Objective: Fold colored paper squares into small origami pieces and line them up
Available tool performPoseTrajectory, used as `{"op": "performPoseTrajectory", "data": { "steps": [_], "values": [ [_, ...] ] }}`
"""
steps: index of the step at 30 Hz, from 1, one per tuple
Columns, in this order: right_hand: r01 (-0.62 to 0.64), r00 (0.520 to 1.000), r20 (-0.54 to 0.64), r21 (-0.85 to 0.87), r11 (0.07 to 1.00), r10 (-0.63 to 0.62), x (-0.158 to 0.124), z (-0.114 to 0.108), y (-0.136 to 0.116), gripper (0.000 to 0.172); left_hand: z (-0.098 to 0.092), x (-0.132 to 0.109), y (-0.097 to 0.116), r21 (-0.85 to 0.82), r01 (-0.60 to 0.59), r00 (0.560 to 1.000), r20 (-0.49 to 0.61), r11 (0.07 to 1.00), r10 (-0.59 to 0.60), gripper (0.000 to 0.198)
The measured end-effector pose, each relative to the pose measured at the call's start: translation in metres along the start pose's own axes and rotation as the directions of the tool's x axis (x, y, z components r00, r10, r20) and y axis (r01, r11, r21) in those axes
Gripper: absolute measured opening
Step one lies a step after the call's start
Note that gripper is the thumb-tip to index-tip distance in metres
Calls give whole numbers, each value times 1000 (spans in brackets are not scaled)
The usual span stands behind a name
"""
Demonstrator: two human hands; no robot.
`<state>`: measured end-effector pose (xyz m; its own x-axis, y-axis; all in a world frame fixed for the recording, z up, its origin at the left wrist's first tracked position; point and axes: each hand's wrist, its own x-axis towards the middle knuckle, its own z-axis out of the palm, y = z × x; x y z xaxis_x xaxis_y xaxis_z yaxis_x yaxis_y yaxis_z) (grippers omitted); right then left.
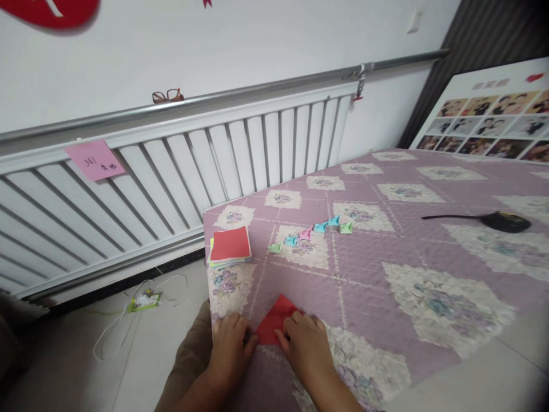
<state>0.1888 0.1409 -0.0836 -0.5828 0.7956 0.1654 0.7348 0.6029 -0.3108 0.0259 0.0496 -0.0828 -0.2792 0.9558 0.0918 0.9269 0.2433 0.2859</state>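
A red sheet of origami paper (274, 319) lies on the table's near edge, folded to a triangle-like shape with one point facing away from me. My right hand (306, 343) is closed over its right side, the thumb pressing on the paper and the fingers curled. At the paper's left corner is my left hand (231, 343), fingers bent and thumb against that corner. Beyond them, a row of small folded paper pieces (319, 228) in green, blue and pink stands on the cloth. A stack of coloured paper (230, 245), red on top, sits at the left edge.
A lilac floral tablecloth (364, 274) covers the table. On its right lies a black long-handled object (504, 221). A white radiator (240, 149) runs along the wall, with a pink note (95, 160) and glasses (168, 95). A power strip (144, 301) and cable lie on the floor.
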Motion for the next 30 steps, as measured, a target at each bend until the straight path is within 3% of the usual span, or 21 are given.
{"op": "performPoseTrajectory", "data": {
  "steps": [2, 4, 6, 13, 19, 25, 30],
  "values": [
    [-2, 1000, 0, 4, 1000, 2, 0, -1, 1, 12, 2, -1, 1, 22, -164, 986, 1, 986, 164, 16],
    [-12, 1000, -18, 9, 1000, 12, 0, -2, 3, 12, 6, -1, 1, 55, -340, 940, 43, 939, 338, 26],
    [-22, 999, -42, 21, 1000, 23, 0, -4, 7, 13, 10, -1, 0, 93, -412, 910, 94, 906, 404, 31],
    [-65, 990, -116, 100, 993, 77, 2, -5, 30, 14, 11, 2, 4, 136, -313, 945, 140, 940, 294, 33],
    [-8, 976, -212, 157, 988, 41, 1, 1, 36, 7, 13, 9, 9, 198, -397, 918, 84, 896, 388, 20],
    [0, 990, -138, 235, 972, 34, 0, -3, 35, 4, 16, 20, -8, 242, -499, 862, 33, 832, 506, 19],
    [-2, 995, -91, 267, 964, 28, -1, -9, 34, 7, 14, 26, -6, 221, -439, 897, 48, 871, 440, 21]
  ]
}}
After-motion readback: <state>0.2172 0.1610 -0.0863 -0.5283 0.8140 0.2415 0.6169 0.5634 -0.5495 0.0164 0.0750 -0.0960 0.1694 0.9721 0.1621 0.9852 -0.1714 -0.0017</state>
